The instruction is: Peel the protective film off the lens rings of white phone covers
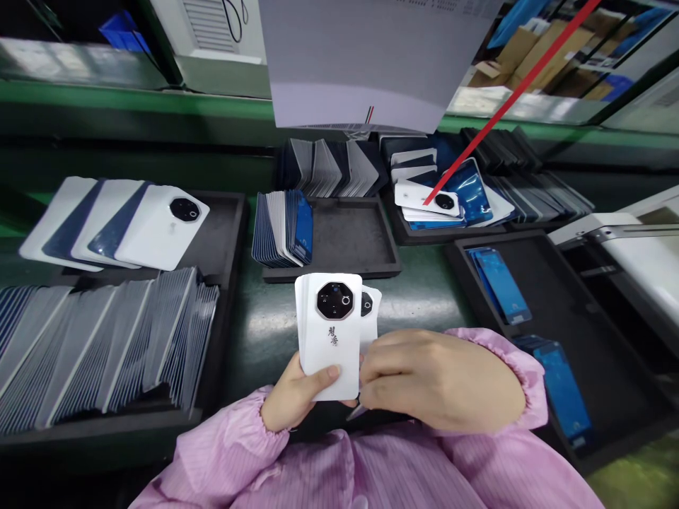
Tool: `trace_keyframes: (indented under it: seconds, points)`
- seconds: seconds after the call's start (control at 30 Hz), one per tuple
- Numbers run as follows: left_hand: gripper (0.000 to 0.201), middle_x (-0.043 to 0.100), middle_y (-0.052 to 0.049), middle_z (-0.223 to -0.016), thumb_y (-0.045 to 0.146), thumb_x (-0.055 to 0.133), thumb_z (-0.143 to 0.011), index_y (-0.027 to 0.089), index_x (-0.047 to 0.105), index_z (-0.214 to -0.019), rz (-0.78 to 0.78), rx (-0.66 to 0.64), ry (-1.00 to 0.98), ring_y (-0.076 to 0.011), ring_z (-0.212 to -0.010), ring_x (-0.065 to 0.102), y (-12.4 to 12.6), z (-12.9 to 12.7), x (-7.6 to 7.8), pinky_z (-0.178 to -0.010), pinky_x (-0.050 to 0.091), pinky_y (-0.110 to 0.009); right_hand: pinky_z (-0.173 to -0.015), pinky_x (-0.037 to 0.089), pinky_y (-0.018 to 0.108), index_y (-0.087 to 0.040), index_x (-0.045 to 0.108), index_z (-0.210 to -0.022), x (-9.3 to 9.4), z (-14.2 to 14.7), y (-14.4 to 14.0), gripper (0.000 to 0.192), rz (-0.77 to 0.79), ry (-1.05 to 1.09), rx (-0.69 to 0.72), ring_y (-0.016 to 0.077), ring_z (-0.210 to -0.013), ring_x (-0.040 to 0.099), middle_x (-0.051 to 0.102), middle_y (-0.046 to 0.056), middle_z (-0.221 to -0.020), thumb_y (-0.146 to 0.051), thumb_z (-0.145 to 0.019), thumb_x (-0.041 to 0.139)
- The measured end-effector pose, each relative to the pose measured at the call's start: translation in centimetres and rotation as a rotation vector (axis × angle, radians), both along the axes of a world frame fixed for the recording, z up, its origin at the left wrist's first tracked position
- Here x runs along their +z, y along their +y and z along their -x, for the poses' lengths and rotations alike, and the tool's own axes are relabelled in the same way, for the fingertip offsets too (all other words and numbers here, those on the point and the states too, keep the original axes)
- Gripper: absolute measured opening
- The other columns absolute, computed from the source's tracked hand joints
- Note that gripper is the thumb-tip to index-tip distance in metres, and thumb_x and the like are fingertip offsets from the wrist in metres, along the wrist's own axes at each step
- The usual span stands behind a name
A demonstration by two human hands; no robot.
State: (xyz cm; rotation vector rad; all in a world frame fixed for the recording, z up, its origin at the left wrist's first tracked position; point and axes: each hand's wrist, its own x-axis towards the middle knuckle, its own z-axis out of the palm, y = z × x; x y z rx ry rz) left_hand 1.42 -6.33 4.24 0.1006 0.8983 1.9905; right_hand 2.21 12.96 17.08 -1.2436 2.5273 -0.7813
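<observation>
My left hand (pixel 300 396) grips a small stack of white phone back covers (pixel 337 360) upright, thumb across the front one. That front cover bears a black octagonal camera window (pixel 335 300) and dark lettering below it. Behind its right edge another white cover (pixel 370 322) shows, tilted, with part of a black camera window. My right hand (pixel 419 375) is closed beside the stack, fingers curled at the covers' lower right edge. A thin grey pointed thing (pixel 356 411) sticks out under its fingers. What these fingers hold is mostly hidden.
At left, white covers (pixel 159 230) lie above a tray (pixel 196 417) of closely ranked panels. Ahead, a black tray (pixel 350 272) holds upright panels. A red strip (pixel 509 106) slants down to a pile of covers (pixel 424 198). Blue-filmed panels (pixel 503 286) lie in the right tray (pixel 594 332).
</observation>
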Motion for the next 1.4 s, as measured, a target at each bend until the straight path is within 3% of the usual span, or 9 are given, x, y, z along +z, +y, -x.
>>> trace_keyframes:
  seconds: [0.13,0.27,0.83,0.97,1.03,1.13,1.2,1.3,1.4]
  points:
    - [0.027,0.071,-0.014,-0.095,0.023,0.065,-0.079,0.011,0.065,-0.104,0.028,-0.003,-0.021,-0.0236,-0.068,0.069,0.0,0.2,0.3,-0.060,0.059,-0.036,-0.071,0.048,0.022,-0.015,0.064,-0.092,-0.1,1.3,0.3,0.017,0.220,0.067,-0.292,0.0117,-0.081,0.061,0.067,0.004,-0.087,-0.009,-0.089,0.048]
    - [0.031,0.067,-0.016,-0.106,0.022,0.067,-0.078,0.013,0.064,-0.107,0.037,-0.012,-0.047,-0.0334,-0.093,0.065,0.0,0.2,0.5,-0.061,0.060,-0.039,-0.066,0.049,0.021,-0.016,0.066,-0.083,-1.0,3.0,0.4,0.010,0.318,0.176,-0.560,0.0105,-0.073,0.062,0.067,0.003,-0.080,-0.011,-0.085,0.058]
    - [0.031,0.066,-0.016,-0.108,0.024,0.067,-0.078,0.013,0.065,-0.107,0.054,-0.043,-0.011,-0.0340,-0.097,0.063,0.1,0.1,0.2,-0.062,0.060,-0.038,-0.070,0.049,0.022,-0.016,0.066,-0.080,-2.9,4.7,0.2,0.009,0.205,0.184,-0.546,0.0116,-0.075,0.063,0.067,0.002,-0.081,-0.011,-0.084,0.059]
    - [0.031,0.067,-0.016,-0.107,0.024,0.067,-0.078,0.013,0.064,-0.107,0.072,-0.020,-0.019,-0.0336,-0.095,0.064,0.0,-0.2,0.0,-0.062,0.060,-0.040,-0.074,0.050,0.029,-0.014,0.066,-0.085,-3.4,4.5,-0.3,0.012,0.062,0.235,-0.558,0.0157,-0.079,0.061,0.066,0.005,-0.084,-0.012,-0.087,0.054]
    - [0.033,0.066,-0.015,-0.107,0.024,0.067,-0.078,0.014,0.062,-0.109,0.082,-0.007,-0.022,-0.0333,-0.095,0.064,0.1,-0.2,-0.1,-0.064,0.060,-0.042,-0.081,0.049,0.035,-0.013,0.066,-0.092,-3.6,4.4,-0.6,0.011,-0.047,0.259,-0.592,0.0211,-0.089,0.058,0.064,0.008,-0.091,-0.018,-0.083,0.061]
    - [0.035,0.066,-0.015,-0.109,0.026,0.067,-0.078,0.013,0.061,-0.110,0.098,0.015,0.020,-0.0318,-0.093,0.065,0.2,-0.3,-0.1,-0.064,0.059,-0.040,-0.090,0.045,0.043,-0.011,0.059,-0.113,-3.8,4.8,-0.5,0.052,-0.112,0.227,-0.706,0.0291,-0.105,0.053,0.055,0.015,-0.116,-0.033,-0.069,0.076]
    - [0.037,0.068,-0.016,-0.106,0.029,0.068,-0.077,0.012,0.061,-0.109,0.101,0.021,0.051,-0.0298,-0.086,0.067,0.3,-0.4,0.0,-0.063,0.058,-0.038,-0.087,0.047,0.040,-0.013,0.058,-0.115,-3.9,5.3,0.1,0.059,-0.081,0.103,-0.693,0.0273,-0.102,0.056,0.056,0.014,-0.116,-0.037,-0.066,0.078]
    - [0.038,0.070,-0.017,-0.098,0.033,0.067,-0.078,0.009,0.061,-0.107,0.111,0.041,0.047,-0.0259,-0.070,0.069,0.3,-0.4,0.1,-0.059,0.057,-0.037,-0.072,0.049,0.029,-0.017,0.062,-0.099,-3.8,6.0,2.3,0.032,0.042,-0.078,-0.657,0.0180,-0.080,0.062,0.064,0.003,-0.088,-0.034,-0.074,0.072]
    - [0.035,0.069,-0.017,-0.104,0.033,0.066,-0.078,0.010,0.063,-0.104,0.082,0.166,0.018,-0.0284,-0.077,0.069,0.3,-0.3,0.3,-0.059,0.057,-0.037,-0.057,0.048,0.025,-0.016,0.056,-0.099,-3.5,5.9,5.4,0.028,0.349,-0.032,-0.919,0.0139,-0.067,0.059,0.061,0.002,-0.085,-0.037,-0.082,0.062]
